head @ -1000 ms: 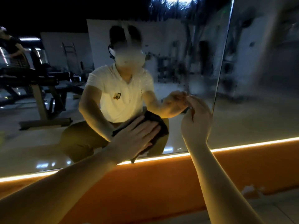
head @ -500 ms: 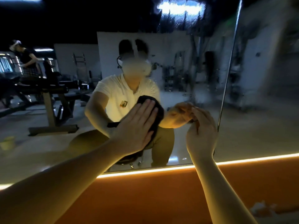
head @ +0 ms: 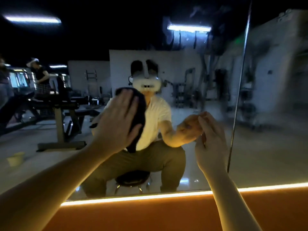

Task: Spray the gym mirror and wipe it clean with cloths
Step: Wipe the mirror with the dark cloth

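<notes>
Showing at nine o'clock in the mirror [head: 275, 147] is the reflection of a bench [head: 63, 117], with a pale cup [head: 15, 158] on the reflected floor toward eight o'clock.

Just left of centre, the left hand [head: 116, 119] lies flat on the glass. Its fingers are wide and straight and press a dark cloth [head: 141, 112] against the surface. The cloth bulges out past the fingertips at twelve o'clock of the hand and hangs in a fold down its three o'clock side.

Below it, at six o'clock, the reflection shows a round stool [head: 132, 179] under the crouching person.

Right of centre, the right hand [head: 211, 144] is raised to the glass, well apart from the cloth. Its fingers are curled in narrow and the fingertips touch the mirror. I cannot tell whether they pinch anything.

Just beside that hand, at its three o'clock, a dark seam [head: 240, 90] runs upright between two mirror panels. The glass from one o'clock to three o'clock looks hazy and streaked.

A glowing light strip [head: 150, 197] runs along the mirror's lower edge, at six o'clock, above an orange wall base [head: 166, 217].
</notes>
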Demonstrator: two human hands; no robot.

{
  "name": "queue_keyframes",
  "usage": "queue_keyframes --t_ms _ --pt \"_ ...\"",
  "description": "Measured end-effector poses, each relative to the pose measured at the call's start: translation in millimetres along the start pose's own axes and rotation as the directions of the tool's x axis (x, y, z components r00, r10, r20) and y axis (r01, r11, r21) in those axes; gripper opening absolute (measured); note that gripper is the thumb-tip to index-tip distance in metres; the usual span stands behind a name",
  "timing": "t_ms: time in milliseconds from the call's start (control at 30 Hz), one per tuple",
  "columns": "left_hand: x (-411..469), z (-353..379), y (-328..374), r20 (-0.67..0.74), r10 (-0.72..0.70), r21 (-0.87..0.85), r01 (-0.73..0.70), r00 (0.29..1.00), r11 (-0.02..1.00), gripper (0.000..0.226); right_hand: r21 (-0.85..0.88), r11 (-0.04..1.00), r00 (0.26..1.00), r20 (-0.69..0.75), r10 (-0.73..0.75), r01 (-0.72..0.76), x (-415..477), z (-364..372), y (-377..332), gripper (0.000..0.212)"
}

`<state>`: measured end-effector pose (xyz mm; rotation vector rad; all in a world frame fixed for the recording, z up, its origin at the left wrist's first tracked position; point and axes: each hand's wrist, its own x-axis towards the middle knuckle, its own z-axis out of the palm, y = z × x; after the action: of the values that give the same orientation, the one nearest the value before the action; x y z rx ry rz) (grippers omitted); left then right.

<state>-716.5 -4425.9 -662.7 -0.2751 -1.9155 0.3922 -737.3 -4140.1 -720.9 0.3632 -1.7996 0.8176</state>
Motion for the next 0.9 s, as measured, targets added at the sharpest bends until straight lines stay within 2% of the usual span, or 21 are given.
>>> queue_keyframes --t_ms 100,200,267,400,500,567,633,767,900 --pt "6.6 -13.0 -27.7 -0.065 -0.238 -0.032 0.237 0.969 0.971 0.072 -0.049 0.998 0.999 0.027 -0.027 0.029 0.6 6.3 3.0 0.057" --pt "20.7 -10.6 -0.5 -0.131 -0.398 -0.153 0.378 0.908 0.913 0.067 -0.065 0.998 0.999 0.033 0.018 -0.015 -2.7 13.0 2.8 0.061" --pt "29.8 -2.2 30.8 -0.114 -0.356 -0.162 0.336 0.928 0.928 0.067 -0.061 0.997 0.999 0.03 0.039 -0.037 -3.0 14.5 0.9 0.062" --pt "31.5 21.5 100.6 -0.042 -0.009 -0.139 0.003 0.999 0.99 0.072 -0.013 0.999 0.999 0.0 0.035 -0.035 1.6 13.6 4.3 0.061" --pt "20.2 37.7 133.7 0.044 0.24 -0.054 -0.238 0.97 0.97 0.076 -0.02 1.0 1.0 -0.005 0.021 -0.021 6.0 9.9 3.2 0.055" --pt "16.6 37.1 123.9 0.033 0.307 -0.033 -0.306 0.951 0.951 0.076 -0.043 0.999 1.0 0.019 0.012 -0.012 8.7 3.7 1.7 0.051" --pt "15.2 32.3 94.6 0.016 0.299 -0.039 -0.299 0.954 0.954 0.076 -0.084 0.996 0.998 0.062 -0.026 0.031 11.2 -2.4 0.7 0.052" --pt "21.0 12.3 21.4 0.034 0.169 0.025 -0.17 0.985 0.985 0.077 -0.131 0.977 0.982 0.114 -0.153 0.168 34.0 -24.0 2.3 0.059" --pt "18.4 -13.4 -31.6 -0.005 -0.034 0.066 0.035 0.999 0.997 0.074 -0.221 0.942 0.96 0.181 -0.214 0.252 84.4 -39.2 -11.7 0.066"
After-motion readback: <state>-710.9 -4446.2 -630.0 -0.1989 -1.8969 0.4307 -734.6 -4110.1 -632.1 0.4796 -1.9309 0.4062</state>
